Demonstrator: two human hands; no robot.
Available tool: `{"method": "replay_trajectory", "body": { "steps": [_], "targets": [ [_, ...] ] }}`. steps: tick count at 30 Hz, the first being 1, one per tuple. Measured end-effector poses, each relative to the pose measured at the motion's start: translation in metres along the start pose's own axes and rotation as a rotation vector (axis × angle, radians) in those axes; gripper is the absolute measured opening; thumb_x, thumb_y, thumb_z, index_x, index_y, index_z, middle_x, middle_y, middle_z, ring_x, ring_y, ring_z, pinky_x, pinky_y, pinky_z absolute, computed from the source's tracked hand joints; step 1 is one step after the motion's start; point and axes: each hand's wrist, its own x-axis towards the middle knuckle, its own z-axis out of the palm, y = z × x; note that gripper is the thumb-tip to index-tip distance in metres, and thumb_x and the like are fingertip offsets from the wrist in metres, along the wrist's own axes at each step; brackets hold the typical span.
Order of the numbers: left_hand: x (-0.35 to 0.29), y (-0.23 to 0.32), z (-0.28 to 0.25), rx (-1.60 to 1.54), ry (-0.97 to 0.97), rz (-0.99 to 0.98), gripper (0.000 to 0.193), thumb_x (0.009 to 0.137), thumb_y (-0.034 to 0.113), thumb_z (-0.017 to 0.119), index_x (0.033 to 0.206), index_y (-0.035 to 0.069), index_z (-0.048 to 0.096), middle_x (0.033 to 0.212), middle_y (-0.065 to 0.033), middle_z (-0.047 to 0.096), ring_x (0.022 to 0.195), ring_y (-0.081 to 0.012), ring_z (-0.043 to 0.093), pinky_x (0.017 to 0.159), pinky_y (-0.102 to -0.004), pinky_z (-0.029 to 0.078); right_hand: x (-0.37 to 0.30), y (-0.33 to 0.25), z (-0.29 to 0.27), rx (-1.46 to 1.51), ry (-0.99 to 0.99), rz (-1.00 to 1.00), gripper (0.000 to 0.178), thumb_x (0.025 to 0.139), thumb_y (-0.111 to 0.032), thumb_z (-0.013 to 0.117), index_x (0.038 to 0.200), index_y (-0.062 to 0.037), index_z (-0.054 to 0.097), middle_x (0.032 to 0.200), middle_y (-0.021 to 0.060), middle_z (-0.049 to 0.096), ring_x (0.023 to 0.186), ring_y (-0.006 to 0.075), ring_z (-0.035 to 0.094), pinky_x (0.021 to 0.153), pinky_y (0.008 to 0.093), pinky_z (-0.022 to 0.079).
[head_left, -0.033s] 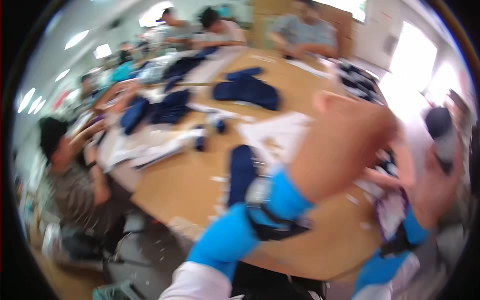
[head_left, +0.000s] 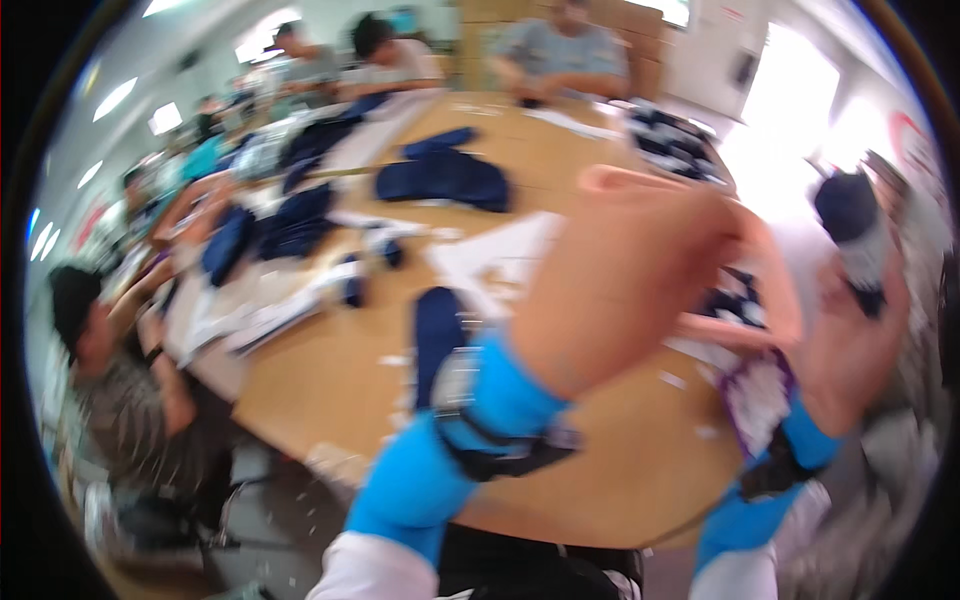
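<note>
My left hand (head_left: 620,275) is raised over the table's right half, its back toward me and its fingers hidden. It overlaps a pink open-topped container (head_left: 785,300) whose rim curves beyond it, with dark-and-white pieces (head_left: 740,300) inside. Whether the hand grips the rim or anything else is hidden. At the right, my right hand (head_left: 850,310) is closed round a navy and pale grey cloth piece (head_left: 848,215), held up off the table. Both forearms wear blue sleeves with black straps.
Navy cloth pieces (head_left: 445,182) and white sheets (head_left: 495,255) lie on the wooden table (head_left: 330,390). A purple-edged holder (head_left: 755,400) of white bits is near my right wrist. A navy-and-white pile (head_left: 670,140) stands far right. Co-workers sit along the left (head_left: 130,380) and far side (head_left: 560,55).
The whole scene has shifted left in the view. More of the pink container shows beyond my left hand. My right hand still holds the cloth piece up.
</note>
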Motion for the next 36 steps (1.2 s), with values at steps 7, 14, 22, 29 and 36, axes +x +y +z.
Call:
{"method": "replay_trajectory", "body": {
  "steps": [7,14,22,29,36],
  "targets": [
    [-0.021,0.014,0.037,0.442,-0.551,-0.250,0.001,0.095,0.006,0.067,0.095,0.006,0.068,0.068,-0.0110,0.069,0.062,-0.0247,0.072,0.060,-0.0352,0.054,0.022,-0.071,-0.023,0.420,-0.022,0.068,0.036,0.104,-0.033,0.048,0.100,0.0008,0.060,0.081,0.0085,0.057,0.075,0.0204,0.049,0.072,0.0358,0.037],
    [-0.066,-0.018,0.109,0.369,-0.512,-0.012,0.020,0.088,0.003,0.068,0.107,0.011,0.067,0.085,-0.0091,0.071,0.078,-0.0294,0.071,0.069,-0.0426,0.056,0.020,-0.091,-0.041,0.124,-0.092,-0.017,0.036,0.105,-0.029,0.051,0.115,0.0037,0.062,0.094,0.0101,0.062,0.078,0.0186,0.053,0.075,0.0311,0.044],
    [-0.072,-0.037,0.163,0.382,-0.627,0.199,0.065,0.083,-0.002,0.066,0.146,0.008,0.054,0.146,-0.0216,0.056,0.111,-0.0402,0.067,0.097,-0.0470,0.056,0.016,-0.089,-0.034,-0.110,-0.158,0.121,0.041,0.106,-0.026,0.056,0.133,0.0044,0.055,0.109,0.0090,0.062,0.081,0.0145,0.053,0.074,0.0246,0.046],
    [-0.030,-0.014,0.094,0.215,-0.301,0.188,0.077,0.085,0.001,0.072,0.156,0.003,0.041,0.142,-0.0262,0.058,0.120,-0.0402,0.064,0.098,-0.0462,0.055,0.009,-0.078,-0.012,0.037,-0.168,0.141,0.043,0.106,-0.027,0.058,0.135,0.0050,0.054,0.112,0.0111,0.059,0.081,0.0166,0.050,0.075,0.0292,0.048],
    [-0.005,0.033,0.082,0.004,-0.010,0.290,0.090,0.079,0.013,0.074,0.152,-0.015,0.029,0.152,-0.0352,0.040,0.138,-0.0480,0.045,0.113,-0.0466,0.043,0.023,-0.029,-0.052,0.099,-0.366,0.243,0.048,0.102,-0.023,0.064,0.142,0.0018,0.054,0.152,0.0196,0.048,0.125,0.0305,0.063,0.104,0.0378,0.052]
  ]
}}
